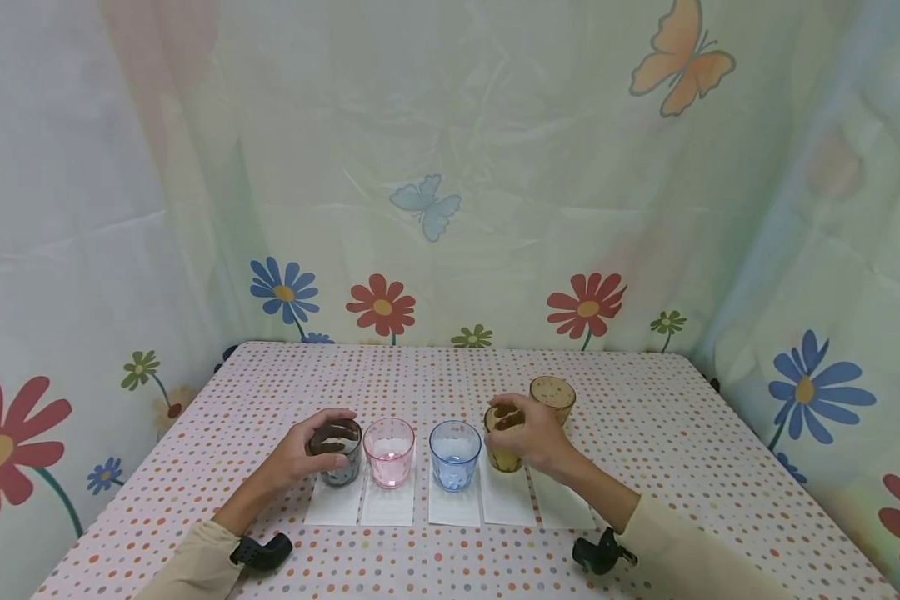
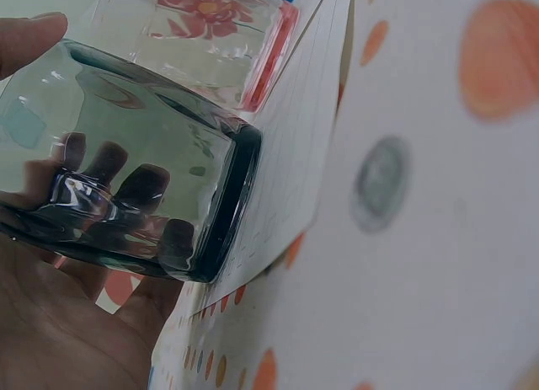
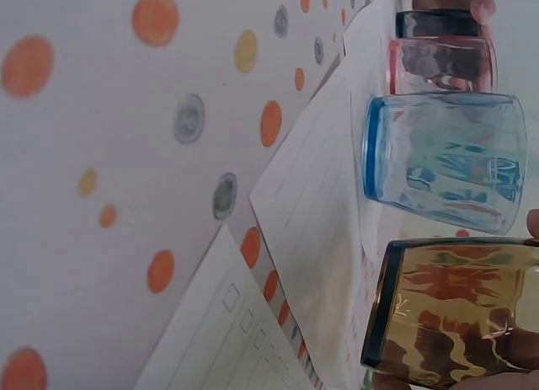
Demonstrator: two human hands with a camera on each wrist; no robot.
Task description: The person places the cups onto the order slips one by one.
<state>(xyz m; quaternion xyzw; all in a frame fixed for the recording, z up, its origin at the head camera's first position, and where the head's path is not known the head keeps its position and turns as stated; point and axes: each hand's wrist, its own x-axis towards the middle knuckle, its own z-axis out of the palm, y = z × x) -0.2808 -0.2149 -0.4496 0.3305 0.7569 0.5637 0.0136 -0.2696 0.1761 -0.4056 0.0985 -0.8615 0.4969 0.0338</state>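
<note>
My left hand [image 1: 306, 447] grips a dark grey drinking glass [image 1: 345, 475], thumb on the near side and fingers round the far side. The left wrist view shows this glass [image 2: 202, 146] close up, its base at a sheet of paper. To the right, my right hand [image 1: 542, 435] holds an amber glass [image 1: 505, 461] by its upper part. In the right wrist view the amber glass [image 3: 421, 280] stands beside the blue one; whether its base touches the paper I cannot tell. Between my hands are a pink glass [image 1: 390, 471] and a blue glass [image 1: 455, 473], both upright.
A second amber glass [image 1: 553, 388] stands behind my right hand. Several white paper sheets [image 1: 453, 510] lie in a row under and before the glasses. The table [image 1: 420, 379] wears a dotted cloth. A flowered curtain [image 1: 495, 250] hangs behind it.
</note>
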